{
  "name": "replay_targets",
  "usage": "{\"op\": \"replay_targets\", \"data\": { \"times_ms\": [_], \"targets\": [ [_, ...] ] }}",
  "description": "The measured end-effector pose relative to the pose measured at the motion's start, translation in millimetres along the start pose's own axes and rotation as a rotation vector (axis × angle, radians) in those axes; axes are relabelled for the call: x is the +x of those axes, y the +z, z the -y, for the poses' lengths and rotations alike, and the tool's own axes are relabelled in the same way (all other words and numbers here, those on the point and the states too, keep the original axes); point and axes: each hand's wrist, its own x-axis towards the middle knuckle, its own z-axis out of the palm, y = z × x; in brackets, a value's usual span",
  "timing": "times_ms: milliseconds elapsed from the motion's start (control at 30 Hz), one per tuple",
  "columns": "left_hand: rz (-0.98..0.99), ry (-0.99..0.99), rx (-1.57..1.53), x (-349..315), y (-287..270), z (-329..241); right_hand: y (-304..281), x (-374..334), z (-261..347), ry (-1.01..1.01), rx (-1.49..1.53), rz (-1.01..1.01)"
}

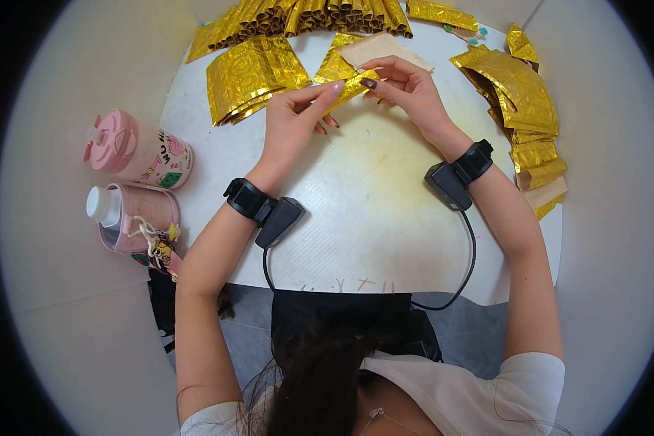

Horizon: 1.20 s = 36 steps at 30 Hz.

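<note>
White table (385,225) is bearing brown marks (365,282) along near edge; gold tubes (320,16) are lying heaped at far side; folded gold sheets (256,73) are resting in front; beige paper (374,48) is overlapping gold piece (332,63) beside sheets; gold stack (522,98) is sprawling along right side; pink tumbler (144,150) is standing at left edge

1 pink lidded tumbler (144,150) | 1 pink holder (160,203), white-capped bottle (106,206) inside | charms (161,251) on holder
</note>
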Motion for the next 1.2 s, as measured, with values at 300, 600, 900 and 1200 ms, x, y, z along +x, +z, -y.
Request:
{"op": "replay_targets", "data": {
  "times_ms": [300,600,900,1200],
  "targets": [
    [-0.036,0.06,-0.192,9,-13,0,-4,2,-9,-0.038,0.113,-0.06],
    [0.062,0.154,-0.109,5,-11,-7,1,-1,-2,-0.022,0.022,0.114],
    [0.035,0.218,-0.193,5,-10,-8,1,0,-3,-0.041,0.042,0.104],
    [0.032,0.217,-0.201,3,-14,-14,0,-2,-1,0.012,0.159,0.067]
  ]
}}
